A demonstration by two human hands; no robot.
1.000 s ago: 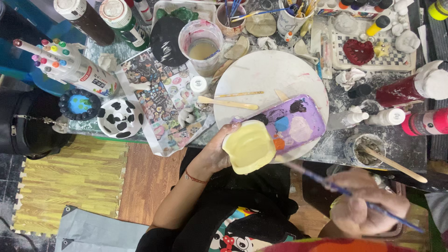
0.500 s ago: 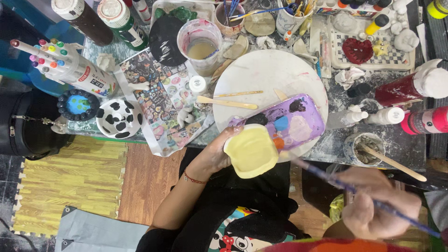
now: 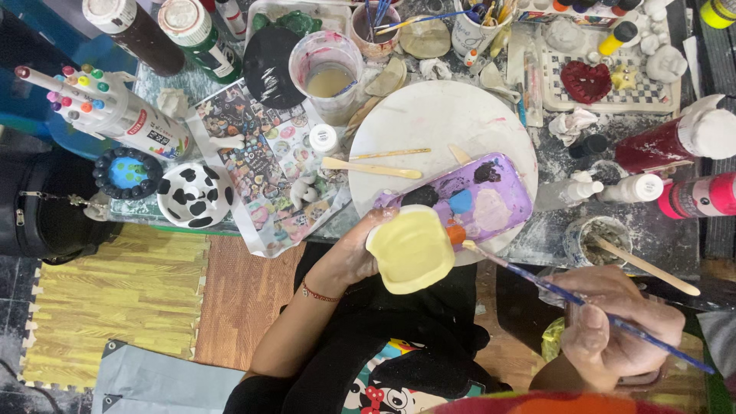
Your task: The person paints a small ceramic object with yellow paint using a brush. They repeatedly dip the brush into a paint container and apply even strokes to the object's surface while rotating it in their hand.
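My left hand (image 3: 354, 251) holds a pale yellow clay dish (image 3: 412, 248) from below, over my lap at the table's near edge. My right hand (image 3: 617, 326) grips a thin blue paintbrush (image 3: 583, 303) near its middle. The bristle tip rests at the right rim of the yellow dish, beside an orange blob on the purple paint palette (image 3: 479, 195). The palette lies on a round white board (image 3: 441, 126) and carries black, blue, orange and pink patches.
Paint bottles (image 3: 678, 142) stand at the right, a marker tub (image 3: 115, 115) at the left. A cow-spotted bowl (image 3: 195, 195), a cup of murky water (image 3: 328, 65), wooden sticks (image 3: 372, 167) and a jar with a stick (image 3: 594, 241) crowd the table.
My right hand has swung the brush up and left, bringing its tip to the dish's rim. The dish has shifted slightly in my left hand.
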